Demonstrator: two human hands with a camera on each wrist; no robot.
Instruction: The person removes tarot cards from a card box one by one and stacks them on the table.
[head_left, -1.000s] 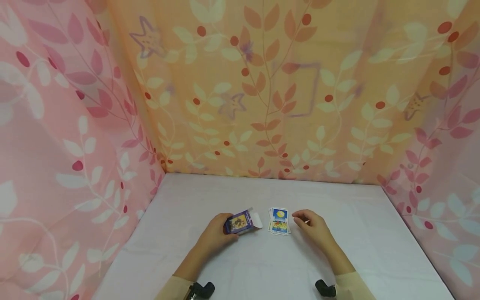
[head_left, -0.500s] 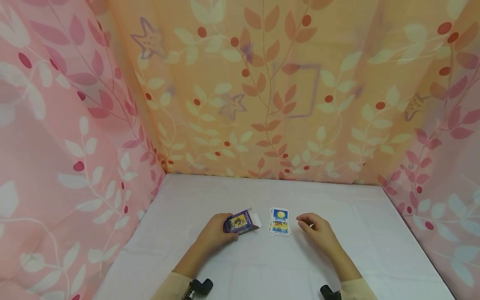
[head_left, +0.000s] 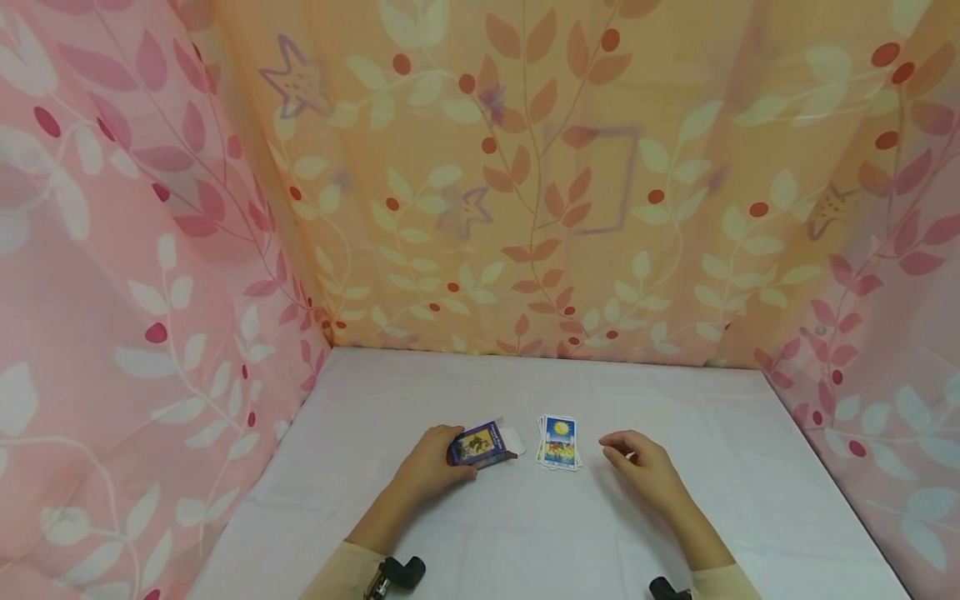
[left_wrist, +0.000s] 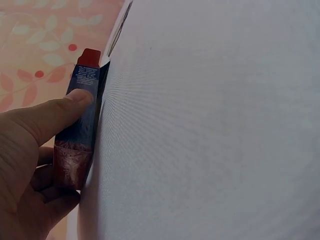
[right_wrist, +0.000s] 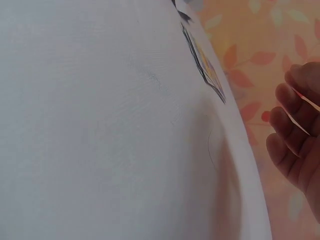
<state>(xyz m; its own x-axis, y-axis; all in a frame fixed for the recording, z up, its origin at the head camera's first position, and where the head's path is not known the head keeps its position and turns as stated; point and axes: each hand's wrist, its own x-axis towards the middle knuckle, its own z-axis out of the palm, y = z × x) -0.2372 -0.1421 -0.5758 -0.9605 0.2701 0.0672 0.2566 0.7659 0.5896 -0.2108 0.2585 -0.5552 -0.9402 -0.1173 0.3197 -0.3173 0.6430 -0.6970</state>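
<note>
A dark blue card box with a picture on its front lies at the table's middle, its white end flap standing open to the right. My left hand grips its left end, the thumb along the near side; in the left wrist view the box sits between thumb and fingers. Just right of the box is a small, slightly uneven stack of picture cards, a yellow sun on the top one. My right hand hovers right of the stack, fingers loosely bent, holding nothing. The right wrist view shows the cards edge-on.
A white cloth covers the table. Patterned curtains enclose it: an orange one behind and pink ones at the left and right. Black wrist mounts sit at both sleeves.
My right hand has drawn away from the card stack, to the right and slightly nearer. The left hand and box stay almost in place, and the cards have not moved.
</note>
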